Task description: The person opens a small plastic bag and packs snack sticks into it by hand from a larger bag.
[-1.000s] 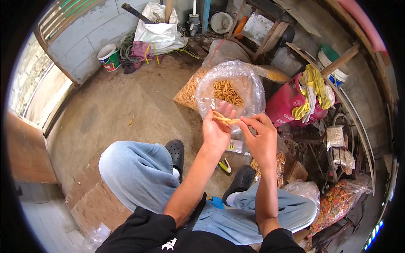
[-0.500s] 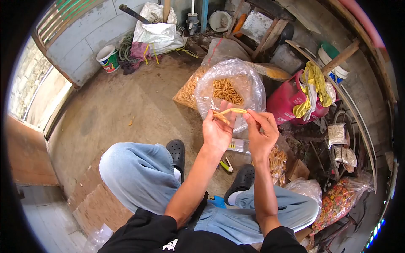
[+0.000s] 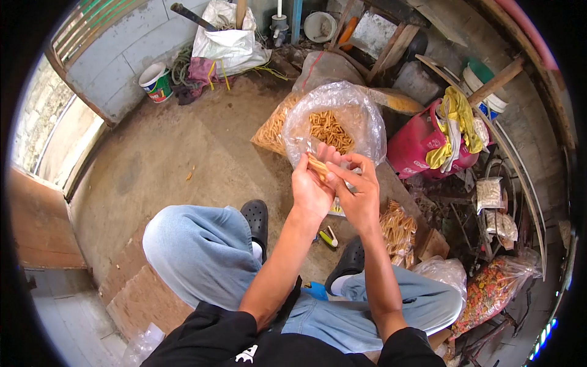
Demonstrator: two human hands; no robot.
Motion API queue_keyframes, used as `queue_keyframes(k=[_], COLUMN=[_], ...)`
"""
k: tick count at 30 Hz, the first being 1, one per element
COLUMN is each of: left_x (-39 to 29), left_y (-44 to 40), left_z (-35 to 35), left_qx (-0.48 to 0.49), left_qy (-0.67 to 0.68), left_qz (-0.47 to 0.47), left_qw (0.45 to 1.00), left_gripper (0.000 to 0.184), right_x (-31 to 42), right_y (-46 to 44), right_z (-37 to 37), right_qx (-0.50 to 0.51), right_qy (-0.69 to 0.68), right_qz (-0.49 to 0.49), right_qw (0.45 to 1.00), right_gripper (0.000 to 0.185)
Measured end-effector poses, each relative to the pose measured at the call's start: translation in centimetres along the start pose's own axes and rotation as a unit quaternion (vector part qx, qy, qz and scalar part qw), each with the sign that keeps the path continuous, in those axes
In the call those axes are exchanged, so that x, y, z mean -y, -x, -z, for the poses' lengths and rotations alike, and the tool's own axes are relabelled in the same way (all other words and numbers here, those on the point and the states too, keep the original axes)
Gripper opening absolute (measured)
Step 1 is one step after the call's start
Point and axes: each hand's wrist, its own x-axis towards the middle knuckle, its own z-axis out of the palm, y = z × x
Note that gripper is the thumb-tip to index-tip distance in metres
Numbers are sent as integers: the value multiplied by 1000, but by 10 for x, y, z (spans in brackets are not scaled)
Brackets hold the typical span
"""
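Note:
A few golden-brown snack sticks (image 3: 317, 166) lie across the palm of my left hand (image 3: 310, 191), held by its thumb and fingers. My right hand (image 3: 361, 194) is against the left one, its thumb and fingertips closed on the sticks' near end. Just beyond both hands, a large clear plastic bag (image 3: 365, 119) stands with its mouth spread wide, and many similar sticks (image 3: 330, 131) fill its bottom. Below my right wrist, packed bundles of sticks (image 3: 398, 227) lie on the floor.
A green-handled cutter (image 3: 328, 237) lies between my shoes. To the right are a pink gas cylinder (image 3: 416, 144) draped with a yellow cloth (image 3: 455, 125) and a bag of colourful snacks (image 3: 489, 293). A paint bucket (image 3: 156, 82) and white sack (image 3: 226, 43) stand by the wall.
My right hand has moved left to meet my left hand. The stick it held out at its fingertips is now together with the others at the left palm.

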Motion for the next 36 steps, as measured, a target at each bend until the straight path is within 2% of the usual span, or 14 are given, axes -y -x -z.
queue_keyframes(k=[3,5,9,11,13,14,16,18,19,21,22,25,29,36], left_x=[-3,7,9,-5,-17,-22,-31,-34,-35,-35,-34,-30,-20,-7], left_y=[-5,-7,-18,-32,-41,-42,-45,-49,-51,-53,-54,-57,-58,-64], left_z=[13,13,30,57,63,66,73,76,78,84,89,100,100,99], left_qx=[47,10,-76,-83,-143,-146,-172,-184,-196,-212,-209,-218,-241,-231], left_qy=[-10,-4,-16,10,96,95,105,131,137,141,133,96,49,2], left_qz=[19,6,-17,-15,-41,-42,-42,-37,-28,-21,-9,5,30,40], left_qw=[999,1000,997,996,984,984,979,973,971,967,969,971,969,972], left_gripper=[47,44,45,40,34,34,34,33,33,32,31,31,31,37], right_x=[-3,-4,-30,-34,-62,-76,-95,-124,-140,-171,-184,-230,-269,-304], right_y=[1,-1,5,3,2,0,-8,-14,-15,-15,-15,-15,-28,-45], right_z=[-1,-2,-13,-11,-10,-7,2,1,-3,-18,-28,-67,-112,-144], right_qx=[25,17,40,117,85,54,38,7,8,33,35,135,205,362], right_qy=[-53,-73,-5,-111,-152,-191,-182,-111,-113,-21,-23,50,73,248], right_qz=[-47,-158,-96,-127,-143,-155,-189,-289,-291,-250,-251,-159,-130,-59], right_qw=[997,985,995,979,974,968,964,951,950,968,967,977,967,896], right_gripper=[23,20,17,14,14,15,16,19,19,21,21,22,21,27])
